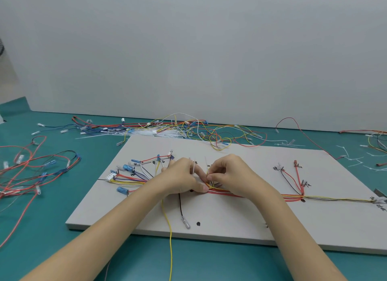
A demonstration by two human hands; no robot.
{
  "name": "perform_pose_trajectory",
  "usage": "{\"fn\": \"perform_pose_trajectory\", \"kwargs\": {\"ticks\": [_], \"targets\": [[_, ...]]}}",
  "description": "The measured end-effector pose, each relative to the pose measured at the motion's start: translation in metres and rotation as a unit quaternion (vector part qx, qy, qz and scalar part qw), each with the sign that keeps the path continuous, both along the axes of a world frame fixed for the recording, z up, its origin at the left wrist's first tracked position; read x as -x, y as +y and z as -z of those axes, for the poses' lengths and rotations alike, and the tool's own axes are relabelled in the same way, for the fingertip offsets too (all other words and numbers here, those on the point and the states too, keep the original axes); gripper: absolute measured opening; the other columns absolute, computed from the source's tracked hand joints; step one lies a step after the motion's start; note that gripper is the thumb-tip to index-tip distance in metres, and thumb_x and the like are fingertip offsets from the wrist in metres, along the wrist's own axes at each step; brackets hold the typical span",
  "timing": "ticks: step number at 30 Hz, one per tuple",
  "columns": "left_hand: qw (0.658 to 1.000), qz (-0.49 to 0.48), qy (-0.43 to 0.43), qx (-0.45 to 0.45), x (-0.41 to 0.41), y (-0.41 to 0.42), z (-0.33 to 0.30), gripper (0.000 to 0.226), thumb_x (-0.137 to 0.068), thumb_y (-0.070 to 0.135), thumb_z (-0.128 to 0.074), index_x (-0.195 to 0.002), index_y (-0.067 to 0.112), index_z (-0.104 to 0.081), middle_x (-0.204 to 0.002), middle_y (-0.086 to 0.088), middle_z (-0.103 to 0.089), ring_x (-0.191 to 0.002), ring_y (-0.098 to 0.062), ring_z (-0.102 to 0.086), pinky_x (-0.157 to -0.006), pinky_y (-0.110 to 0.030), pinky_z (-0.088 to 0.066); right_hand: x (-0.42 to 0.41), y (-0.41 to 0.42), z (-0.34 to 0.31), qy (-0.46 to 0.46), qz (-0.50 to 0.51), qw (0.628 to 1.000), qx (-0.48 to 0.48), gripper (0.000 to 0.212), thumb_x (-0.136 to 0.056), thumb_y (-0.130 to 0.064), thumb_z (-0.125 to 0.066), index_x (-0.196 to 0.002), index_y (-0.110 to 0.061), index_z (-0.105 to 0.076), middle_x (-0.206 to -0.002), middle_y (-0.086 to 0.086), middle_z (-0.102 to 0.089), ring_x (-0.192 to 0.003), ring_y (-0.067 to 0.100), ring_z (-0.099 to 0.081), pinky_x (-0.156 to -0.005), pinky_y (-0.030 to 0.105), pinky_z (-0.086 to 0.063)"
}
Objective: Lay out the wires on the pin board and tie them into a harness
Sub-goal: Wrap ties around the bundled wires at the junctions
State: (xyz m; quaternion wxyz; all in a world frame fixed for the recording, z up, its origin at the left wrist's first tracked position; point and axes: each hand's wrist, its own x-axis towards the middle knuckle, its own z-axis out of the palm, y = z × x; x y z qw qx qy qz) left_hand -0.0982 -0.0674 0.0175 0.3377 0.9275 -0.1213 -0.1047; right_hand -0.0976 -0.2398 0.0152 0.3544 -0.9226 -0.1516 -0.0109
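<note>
At the middle of the white pin board, both hands meet over the wire bundle, a run of red, yellow and dark wires lying lengthwise across the board. The left hand has its fingers curled, with the thumb pressed down on the bundle, and a translucent cable tie stands up between its fingers. The right hand sits just beside it, thumb and forefinger pinched together on thin wires at the same spot; what else it holds there cannot be told.

Left of the hands on the board, the wires fan out to blue terminals and a white multi-pin connector. Right of the hands, the bundle continues to the board's right edge, with red and black branches rising from it toward handwritten marks. From under the left hand, a yellow wire runs off the board's near edge, and a black wire ends in a clear-sleeved terminal beside a black dot.

Behind the board, on the green table, lies a tangle of loose wires with spare cable ties. Left of the board lies another heap of red and blue wires; right of it, cut tie scraps are scattered.
</note>
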Motion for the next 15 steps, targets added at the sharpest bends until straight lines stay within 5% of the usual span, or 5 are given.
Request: {"fn": "perform_pose_trajectory", "kwargs": {"ticks": [5,9,15], "targets": [[1.0,0.012,-0.006,0.003,-0.003,-0.001,0.001,0.014,-0.073,0.036,-0.082,-0.078,0.041,-0.07,-0.103,-0.01,-0.061,-0.112,-0.021,-0.046,-0.073,-0.025,-0.037,-0.002,0.001,-0.006,0.036,-0.014,0.998,0.056,0.022,-0.086,-0.011,-0.066,-0.069,-0.024,-0.065,-0.077,0.005,-0.069,-0.069,0.016,-0.062,-0.07,0.033,-0.051],[1.0,0.009,-0.007,0.003,-0.001,0.001,0.003,0.016,-0.073,0.039,-0.082,-0.083,0.043,-0.071,-0.102,0.003,-0.041,-0.118,-0.018,-0.035,-0.086,-0.025,-0.033,-0.002,0.003,-0.013,0.035,-0.028,0.992,0.122,0.015,-0.087,-0.017,-0.065,-0.074,-0.024,-0.067,-0.08,0.002,-0.069,-0.071,0.015,-0.059,-0.07,0.032,-0.048],[1.0,0.01,-0.01,0.012,0.0,0.002,0.004,0.017,-0.073,0.037,-0.083,-0.077,0.043,-0.068,-0.107,0.002,-0.039,-0.122,-0.02,-0.034,-0.096,-0.031,-0.038,0.003,0.012,-0.018,0.011,-0.032,0.98,0.196,0.01,-0.084,-0.022,-0.066,-0.085,-0.016,-0.074,-0.084,0.003,-0.069,-0.078,0.024,-0.063,-0.072,0.035,-0.052]]}}
